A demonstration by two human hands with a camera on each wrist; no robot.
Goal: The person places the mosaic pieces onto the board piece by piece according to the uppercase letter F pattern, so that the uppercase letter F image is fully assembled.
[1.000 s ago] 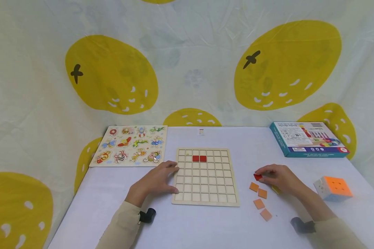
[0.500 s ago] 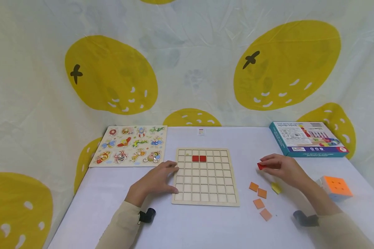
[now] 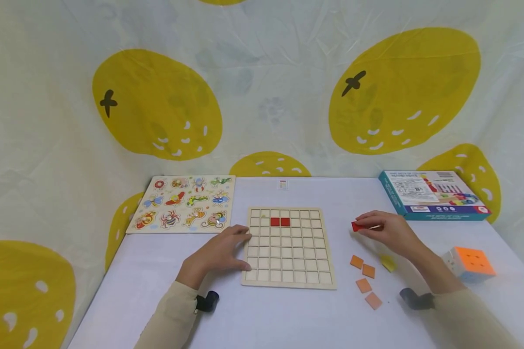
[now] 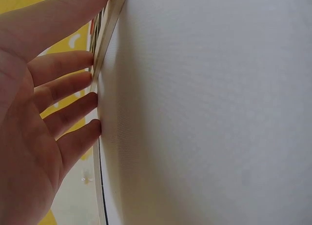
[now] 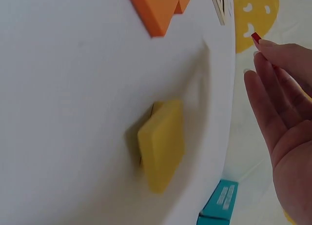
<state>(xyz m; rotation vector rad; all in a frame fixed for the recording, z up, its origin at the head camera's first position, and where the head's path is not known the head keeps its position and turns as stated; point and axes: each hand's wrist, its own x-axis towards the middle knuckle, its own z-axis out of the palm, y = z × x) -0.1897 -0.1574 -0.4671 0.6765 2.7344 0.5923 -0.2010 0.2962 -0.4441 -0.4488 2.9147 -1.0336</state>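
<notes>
A wooden grid board (image 3: 288,283) lies in the middle of the table, with two red square tiles (image 3: 280,222) side by side in its second row. At its left edge rests my left hand (image 3: 216,252), thumb and fingers spread along the frame; the left wrist view shows these fingers (image 4: 73,115) fairly straight. To the right of the board, my right hand (image 3: 388,232) pinches a red tile (image 3: 355,226) between thumb and fingertips, raised over the table. Below that hand are several orange tiles (image 3: 363,285) and some yellow tiles (image 3: 388,263), partly stacked in the right wrist view (image 5: 163,144).
An insect puzzle board (image 3: 181,203) lies at the back left. A small printed card (image 3: 282,184) is behind the grid board. On the right are a flat teal-edged box (image 3: 434,194) and a puzzle cube (image 3: 469,264) with an orange top.
My right hand has lifted the red tile away from the orange and yellow tiles, moving back and then left towards the board. The left hand stays at the board's edge.
</notes>
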